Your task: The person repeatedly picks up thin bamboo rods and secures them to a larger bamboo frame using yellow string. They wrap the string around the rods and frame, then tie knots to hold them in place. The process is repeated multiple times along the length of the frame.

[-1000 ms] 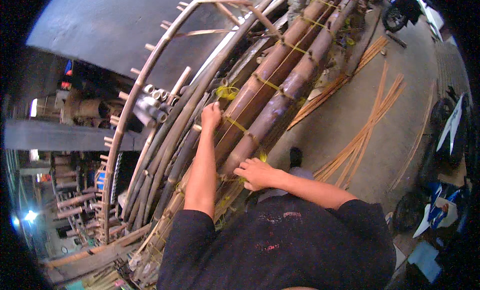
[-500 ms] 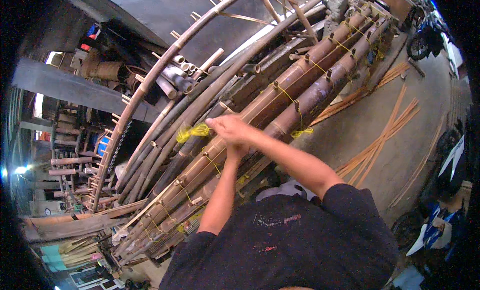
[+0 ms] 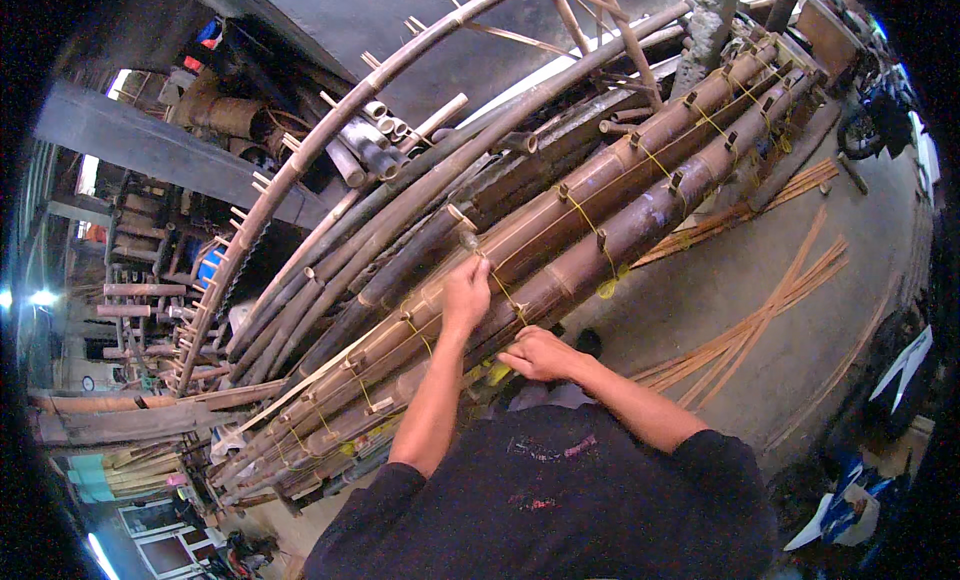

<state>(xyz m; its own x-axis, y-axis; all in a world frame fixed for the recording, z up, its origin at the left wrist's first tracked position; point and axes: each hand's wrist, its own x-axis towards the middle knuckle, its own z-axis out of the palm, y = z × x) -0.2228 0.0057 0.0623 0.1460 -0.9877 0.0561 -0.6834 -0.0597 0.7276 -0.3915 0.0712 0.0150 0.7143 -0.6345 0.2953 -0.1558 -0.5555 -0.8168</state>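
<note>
A stack of thick brown bamboo poles runs from lower left to upper right, tied round with yellow cord. My left hand rests on top of a pole, its fingers pinched on a strand of the yellow cord near a small peg. Lower down on the front of the stack, my right hand has its fingers closed on the same cord. The strand runs taut between both hands.
A curved bamboo frame arches behind the stack. Thin bamboo strips lie on the concrete floor at right. Grey pipes stick out above the stack. Shelving with clutter fills the left; blue and white objects sit at lower right.
The view has tilted and shifted. My hands, joined on a bunch of yellow cord half a second ago, have separated: the left stays on top of the pole, the right has dropped to the front.
</note>
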